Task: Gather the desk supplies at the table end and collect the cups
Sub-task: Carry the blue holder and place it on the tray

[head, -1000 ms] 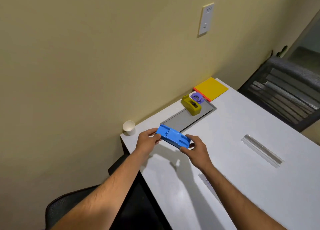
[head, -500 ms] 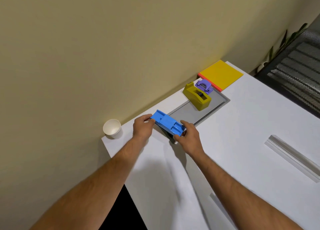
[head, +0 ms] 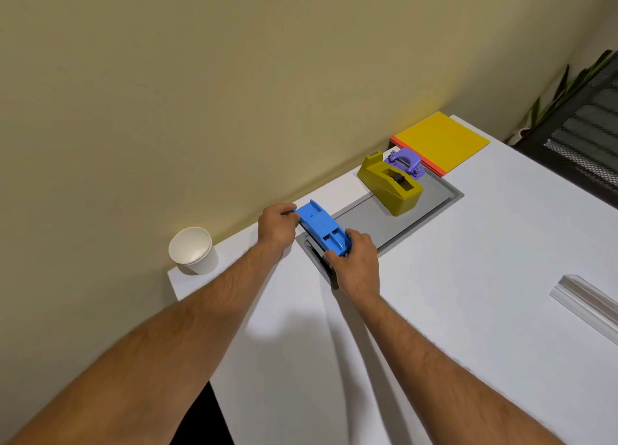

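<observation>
I see both hands gripping the blue stapler (head: 321, 229) between them: left hand (head: 277, 227) pinches its far end, right hand (head: 357, 263) its near end.

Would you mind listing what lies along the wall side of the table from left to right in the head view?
Paper cup → left hand → blue desk tray → right hand → yellow tape dispenser → yellow notepad.
</observation>
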`<state>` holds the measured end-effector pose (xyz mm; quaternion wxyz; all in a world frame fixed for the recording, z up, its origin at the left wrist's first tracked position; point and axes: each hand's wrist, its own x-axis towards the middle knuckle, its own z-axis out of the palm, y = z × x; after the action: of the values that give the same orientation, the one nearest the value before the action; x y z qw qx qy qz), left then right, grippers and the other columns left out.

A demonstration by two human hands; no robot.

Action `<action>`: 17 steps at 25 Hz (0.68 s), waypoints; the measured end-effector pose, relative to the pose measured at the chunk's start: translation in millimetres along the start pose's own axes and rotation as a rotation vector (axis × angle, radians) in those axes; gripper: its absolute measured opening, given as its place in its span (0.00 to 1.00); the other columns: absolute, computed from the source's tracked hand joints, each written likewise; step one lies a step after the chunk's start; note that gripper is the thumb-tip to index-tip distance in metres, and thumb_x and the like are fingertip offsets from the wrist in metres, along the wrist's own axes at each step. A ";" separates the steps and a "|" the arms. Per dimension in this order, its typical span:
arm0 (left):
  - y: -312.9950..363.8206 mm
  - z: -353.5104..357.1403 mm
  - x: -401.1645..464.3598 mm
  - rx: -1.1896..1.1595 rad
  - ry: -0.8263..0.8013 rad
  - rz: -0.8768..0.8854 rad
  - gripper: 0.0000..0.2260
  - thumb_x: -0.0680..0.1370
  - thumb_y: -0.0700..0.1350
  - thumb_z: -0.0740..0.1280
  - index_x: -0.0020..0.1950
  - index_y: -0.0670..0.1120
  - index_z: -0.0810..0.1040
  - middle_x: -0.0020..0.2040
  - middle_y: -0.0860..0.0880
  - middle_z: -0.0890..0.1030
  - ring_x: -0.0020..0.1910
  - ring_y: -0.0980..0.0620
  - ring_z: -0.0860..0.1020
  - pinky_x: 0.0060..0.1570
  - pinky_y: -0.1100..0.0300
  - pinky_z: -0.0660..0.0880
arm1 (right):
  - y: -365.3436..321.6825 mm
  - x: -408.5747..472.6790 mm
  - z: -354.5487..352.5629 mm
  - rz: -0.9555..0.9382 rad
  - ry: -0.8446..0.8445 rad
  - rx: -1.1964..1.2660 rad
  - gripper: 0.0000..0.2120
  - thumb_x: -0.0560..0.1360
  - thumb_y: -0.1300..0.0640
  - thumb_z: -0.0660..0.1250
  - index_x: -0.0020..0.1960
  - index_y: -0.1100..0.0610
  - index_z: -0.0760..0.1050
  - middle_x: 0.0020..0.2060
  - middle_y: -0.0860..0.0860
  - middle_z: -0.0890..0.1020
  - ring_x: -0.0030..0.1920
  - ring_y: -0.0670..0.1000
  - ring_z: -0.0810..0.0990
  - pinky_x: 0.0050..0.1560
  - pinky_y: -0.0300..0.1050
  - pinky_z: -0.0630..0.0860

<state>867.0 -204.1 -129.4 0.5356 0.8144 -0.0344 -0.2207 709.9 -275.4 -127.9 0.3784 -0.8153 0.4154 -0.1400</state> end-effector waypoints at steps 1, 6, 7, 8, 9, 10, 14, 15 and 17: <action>-1.1 1.3 0.4 0.001 0.007 0.004 0.14 0.76 0.38 0.69 0.61 0.44 0.82 0.53 0.48 0.84 0.50 0.50 0.82 0.59 0.55 0.79 | 0.6 1.6 1.9 -0.001 0.001 -0.023 0.27 0.74 0.49 0.72 0.70 0.56 0.69 0.60 0.53 0.75 0.59 0.51 0.72 0.57 0.43 0.73; 4.1 -4.5 -29.5 0.018 -0.005 0.062 0.20 0.77 0.38 0.70 0.69 0.44 0.76 0.63 0.49 0.79 0.59 0.51 0.79 0.61 0.58 0.76 | 1.7 -9.0 -7.0 0.010 -0.027 -0.072 0.32 0.74 0.47 0.72 0.73 0.54 0.65 0.64 0.52 0.72 0.64 0.52 0.69 0.58 0.46 0.73; 5.5 -9.5 -40.0 0.028 0.000 0.070 0.20 0.78 0.39 0.69 0.70 0.45 0.75 0.64 0.49 0.78 0.62 0.52 0.78 0.62 0.60 0.74 | 1.6 -13.7 -12.8 0.003 -0.029 -0.065 0.31 0.75 0.48 0.72 0.73 0.55 0.65 0.66 0.52 0.71 0.65 0.52 0.69 0.59 0.46 0.73; 6.9 -16.1 -52.7 0.027 0.004 0.073 0.19 0.78 0.39 0.69 0.69 0.45 0.76 0.65 0.49 0.78 0.63 0.52 0.77 0.61 0.61 0.73 | 0.6 -20.4 -20.6 -0.008 -0.030 -0.049 0.30 0.75 0.49 0.71 0.73 0.55 0.65 0.66 0.52 0.71 0.65 0.52 0.69 0.60 0.46 0.72; 7.6 -23.0 -66.3 0.011 0.006 0.070 0.18 0.78 0.38 0.69 0.69 0.45 0.76 0.65 0.48 0.79 0.63 0.51 0.78 0.60 0.61 0.73 | -0.8 -28.2 -29.2 -0.014 -0.032 -0.018 0.28 0.76 0.51 0.71 0.73 0.55 0.66 0.66 0.51 0.71 0.65 0.52 0.70 0.60 0.45 0.71; 9.1 -31.8 -82.7 -0.013 0.001 0.061 0.18 0.78 0.38 0.68 0.68 0.45 0.77 0.64 0.48 0.80 0.62 0.51 0.78 0.58 0.62 0.73 | -4.2 -37.8 -39.0 -0.014 -0.033 0.019 0.26 0.76 0.53 0.70 0.72 0.55 0.68 0.65 0.51 0.72 0.65 0.52 0.71 0.61 0.45 0.71; 9.1 -65.2 -160.0 -0.055 -0.066 -0.010 0.17 0.78 0.37 0.68 0.67 0.47 0.77 0.62 0.48 0.80 0.61 0.50 0.78 0.56 0.62 0.73 | -19.6 -88.1 -76.4 0.016 -0.087 0.091 0.22 0.76 0.52 0.69 0.69 0.53 0.72 0.60 0.47 0.78 0.61 0.51 0.76 0.62 0.49 0.75; 12.7 -75.8 -181.2 -0.038 -0.088 -0.013 0.17 0.79 0.38 0.68 0.67 0.48 0.77 0.62 0.48 0.80 0.61 0.51 0.78 0.59 0.60 0.74 | -27.3 -103.7 -87.9 0.015 -0.111 0.099 0.22 0.76 0.52 0.68 0.69 0.52 0.71 0.59 0.46 0.78 0.61 0.51 0.76 0.62 0.50 0.75; 18.8 -95.7 -219.2 0.017 -0.121 -0.007 0.17 0.79 0.38 0.68 0.67 0.50 0.76 0.63 0.49 0.80 0.63 0.52 0.78 0.65 0.56 0.74 | -43.9 -134.9 -106.7 0.014 -0.161 0.107 0.24 0.76 0.52 0.68 0.71 0.51 0.70 0.61 0.46 0.78 0.63 0.50 0.75 0.63 0.48 0.74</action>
<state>710.9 -66.0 -10.5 0.5247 0.8044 -0.0657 -0.2709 594.1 -207.0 -12.1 0.4545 -0.7996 0.3813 -0.0932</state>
